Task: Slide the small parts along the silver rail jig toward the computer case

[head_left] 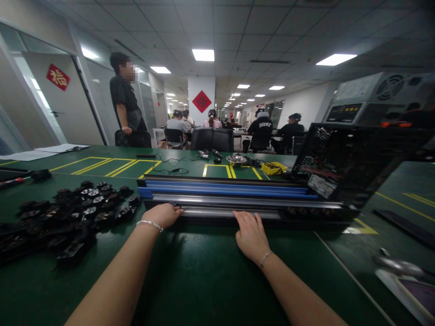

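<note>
A long black rail with a shiny metal channel [207,212] lies crosswise on the green table in front of me. Behind it runs a parallel blue rail [220,189]. My left hand [163,215] is closed at the channel's left part, its fingertips around a small dark piece too hidden to name. Further right, my right hand [250,233] rests with outstretched fingers on the channel's near edge, gripping nothing. Several small dark parts [306,212] sit in the channel's right end. To the left of my left hand spreads a pile of black plastic-and-metal parts [84,213].
An open computer case [346,158] stands at the right, with a metal unit [370,95] above it. Behind the rails are a metal bowl [236,160], a yellow basket [273,169] and cables. A person [125,95] stands at the far left; others sit beyond.
</note>
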{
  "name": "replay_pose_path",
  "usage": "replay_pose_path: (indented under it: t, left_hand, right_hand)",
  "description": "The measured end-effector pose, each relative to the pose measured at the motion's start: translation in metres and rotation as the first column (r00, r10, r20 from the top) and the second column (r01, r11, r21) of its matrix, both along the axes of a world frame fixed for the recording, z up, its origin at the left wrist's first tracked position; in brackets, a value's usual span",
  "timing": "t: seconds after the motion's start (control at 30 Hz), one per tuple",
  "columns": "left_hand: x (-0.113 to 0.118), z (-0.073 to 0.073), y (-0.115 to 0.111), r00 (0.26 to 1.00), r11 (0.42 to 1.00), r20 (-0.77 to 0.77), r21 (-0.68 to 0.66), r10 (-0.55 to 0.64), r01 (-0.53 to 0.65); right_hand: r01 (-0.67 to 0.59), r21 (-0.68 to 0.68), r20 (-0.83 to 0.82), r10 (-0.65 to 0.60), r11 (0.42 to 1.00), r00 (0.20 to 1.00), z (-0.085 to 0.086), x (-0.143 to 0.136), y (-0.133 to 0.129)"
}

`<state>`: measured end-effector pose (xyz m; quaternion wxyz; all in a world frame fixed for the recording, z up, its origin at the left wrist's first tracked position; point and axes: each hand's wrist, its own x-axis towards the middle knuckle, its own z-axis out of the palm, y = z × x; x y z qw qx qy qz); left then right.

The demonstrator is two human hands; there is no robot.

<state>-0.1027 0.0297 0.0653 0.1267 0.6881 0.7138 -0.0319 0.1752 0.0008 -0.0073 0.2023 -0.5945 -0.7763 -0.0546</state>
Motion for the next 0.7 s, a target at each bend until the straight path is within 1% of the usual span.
replay_pose_path:
  t: [0.27, 0.4, 0.53, 0.63, 0.7]
  left_hand:
    - [-0.004, 0.000, 0.001, 1.000, 1.000, -0.003, -0.023, -0.018, 0.018]
    - [-0.010, 0.000, 0.002, 1.000, 1.000, -0.020, -0.031, -0.001, 0.000]
    - [-0.023, -0.004, 0.005, 0.998, 0.998, -0.053, -0.039, 0.043, -0.045]
    - [-0.039, -0.010, 0.009, 0.990, 0.993, -0.093, -0.036, 0.109, -0.113]
    - [-0.050, -0.014, 0.012, 0.985, 0.990, -0.108, -0.022, 0.135, -0.138]
  right_hand:
    - [0.007, -0.009, 0.026, -0.007, 1.000, 1.000, 0.002, -0.001, -0.001]
    - [0.014, -0.009, 0.030, -0.014, 1.000, 0.999, 0.002, -0.001, 0.000]
    - [0.006, 0.000, 0.000, -0.006, 1.000, 1.000, 0.000, 0.000, 0.000]
    - [-0.005, 0.011, -0.010, 0.005, 1.000, 1.000, -0.001, 0.000, 0.000]
    - [-0.006, 0.017, -0.013, 0.007, 1.000, 1.000, -0.001, 0.000, 0.000]
